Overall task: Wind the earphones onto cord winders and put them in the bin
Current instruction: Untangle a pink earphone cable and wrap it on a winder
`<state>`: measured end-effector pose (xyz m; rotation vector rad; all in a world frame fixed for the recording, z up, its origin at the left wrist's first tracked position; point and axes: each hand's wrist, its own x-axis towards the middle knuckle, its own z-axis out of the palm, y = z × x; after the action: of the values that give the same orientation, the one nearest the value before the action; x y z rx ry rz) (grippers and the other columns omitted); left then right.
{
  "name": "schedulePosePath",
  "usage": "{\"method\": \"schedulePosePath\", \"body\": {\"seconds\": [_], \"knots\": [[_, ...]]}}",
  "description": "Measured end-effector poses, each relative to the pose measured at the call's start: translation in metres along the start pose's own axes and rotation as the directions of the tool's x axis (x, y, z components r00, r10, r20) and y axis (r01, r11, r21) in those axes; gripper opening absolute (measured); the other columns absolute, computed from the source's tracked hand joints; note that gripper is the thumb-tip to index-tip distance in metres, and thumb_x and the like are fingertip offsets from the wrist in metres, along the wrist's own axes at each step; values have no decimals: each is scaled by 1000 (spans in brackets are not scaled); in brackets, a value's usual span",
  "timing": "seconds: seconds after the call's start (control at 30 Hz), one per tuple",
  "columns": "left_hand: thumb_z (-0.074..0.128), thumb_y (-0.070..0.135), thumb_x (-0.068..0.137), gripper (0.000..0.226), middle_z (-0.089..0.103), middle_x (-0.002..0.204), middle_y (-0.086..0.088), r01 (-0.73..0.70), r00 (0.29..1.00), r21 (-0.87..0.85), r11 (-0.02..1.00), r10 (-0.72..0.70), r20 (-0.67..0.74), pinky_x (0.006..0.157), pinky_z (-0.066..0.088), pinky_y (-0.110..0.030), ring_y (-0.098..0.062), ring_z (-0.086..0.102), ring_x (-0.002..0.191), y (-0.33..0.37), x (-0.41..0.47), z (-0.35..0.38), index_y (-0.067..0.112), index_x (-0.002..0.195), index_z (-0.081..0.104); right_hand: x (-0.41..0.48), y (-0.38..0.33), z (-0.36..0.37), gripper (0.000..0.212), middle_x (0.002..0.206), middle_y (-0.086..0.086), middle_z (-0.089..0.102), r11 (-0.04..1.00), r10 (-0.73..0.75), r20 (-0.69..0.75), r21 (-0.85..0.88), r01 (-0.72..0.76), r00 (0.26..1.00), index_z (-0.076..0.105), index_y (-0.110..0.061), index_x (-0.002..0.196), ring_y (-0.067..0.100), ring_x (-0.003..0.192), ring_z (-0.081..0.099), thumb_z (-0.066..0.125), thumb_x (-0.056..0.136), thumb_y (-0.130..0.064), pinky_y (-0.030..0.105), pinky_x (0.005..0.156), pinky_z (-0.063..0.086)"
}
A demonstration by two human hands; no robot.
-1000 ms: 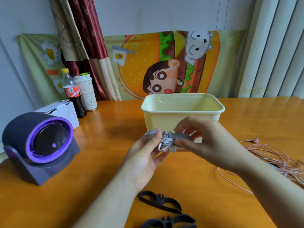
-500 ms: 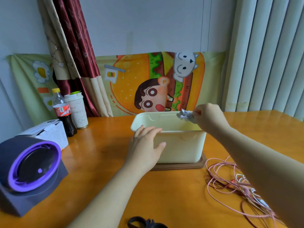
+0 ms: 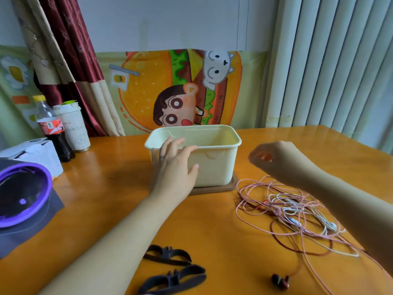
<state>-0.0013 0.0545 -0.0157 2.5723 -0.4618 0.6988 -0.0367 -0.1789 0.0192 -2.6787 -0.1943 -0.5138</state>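
A pale yellow bin (image 3: 214, 165) stands on a brown lid in the middle of the orange table. My left hand (image 3: 176, 165) rests with straight fingers against the bin's front left wall and rim. My right hand (image 3: 274, 159) hovers to the right of the bin with loosely curled fingers and holds nothing. Below it lies a tangle of pink, white and dark red earphones (image 3: 297, 211). Two dark bat-shaped cord winders (image 3: 168, 255) (image 3: 174, 281) lie near the front edge. The bin's inside is hidden from here.
At the left stand a purple and black fan (image 3: 23, 194), a white box (image 3: 36, 152), a cola bottle (image 3: 53, 128) and a paper cup (image 3: 73, 126). A dark red earbud (image 3: 280, 282) lies at the front right. Curtains and a cartoon cloth back the table.
My right hand carried the wound grey winder over the bin, let it go and drew back right, empty. My left hand moved from the winder to the bin's front wall.
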Motion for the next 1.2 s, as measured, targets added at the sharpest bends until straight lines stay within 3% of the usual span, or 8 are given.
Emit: {"method": "schedulePosePath", "body": {"seconds": [0.17,0.27,0.37,0.57,0.87,0.97,1.07,1.2], "knots": [[54,34,97,31,54,134,12,-213,879,-164,963,262,398,119,13,-36,-12,44,127,56,-20,15,32,128,59,-45,36,-23,18,99,-9,70,994,32,339,-112,7,940,70,-19,106,0,83,64,62,90,-23,10,74,51],[56,44,95,35,57,131,10,-277,733,-184,943,332,593,111,35,-35,-13,50,122,84,-30,35,32,127,60,-62,56,-32,20,105,-8,70,990,65,415,-139,-7,907,69,-20,110,-2,86,63,60,92,-22,7,76,49],[54,43,96,31,62,127,9,-286,701,-145,947,310,642,102,45,-38,-14,56,116,96,-36,50,31,123,63,-68,66,-23,25,115,-8,66,987,63,351,-163,-6,934,64,-22,118,0,93,59,57,94,-21,8,77,47],[52,40,98,32,60,130,8,-274,760,-50,960,248,601,97,43,-31,-14,55,117,99,-34,50,31,128,59,-58,64,10,43,114,1,66,954,216,314,-268,-132,924,69,-19,111,20,102,60,57,87,-53,37,86,52],[62,28,94,61,42,146,13,-77,934,-408,910,209,289,102,29,-20,-7,38,134,105,8,12,35,147,32,-19,28,-52,6,72,-7,61,989,97,55,103,-103,994,58,-18,95,5,64,57,52,96,-21,14,53,45],[63,24,93,56,49,134,14,-6,945,-550,835,185,271,91,33,-17,-5,43,121,125,33,-3,28,144,38,-11,6,-84,6,66,-10,58,993,-2,-84,120,12,996,61,-21,90,2,58,53,57,94,-25,10,49,40],[55,15,97,18,67,101,4,45,949,-660,750,175,263,67,42,-6,-10,58,97,139,49,-14,18,114,61,-6,-9,-111,9,58,-10,53,973,-51,-207,209,95,977,66,-19,89,2,46,44,62,91,-27,13,43,34],[47,15,100,18,65,77,6,57,996,-590,805,-4,92,59,41,-16,-11,62,81,131,61,-31,22,94,63,-8,-8,-133,7,59,-11,51,981,-40,-245,173,85,969,66,-19,88,-4,46,48,66,87,-12,10,43,35]]}}
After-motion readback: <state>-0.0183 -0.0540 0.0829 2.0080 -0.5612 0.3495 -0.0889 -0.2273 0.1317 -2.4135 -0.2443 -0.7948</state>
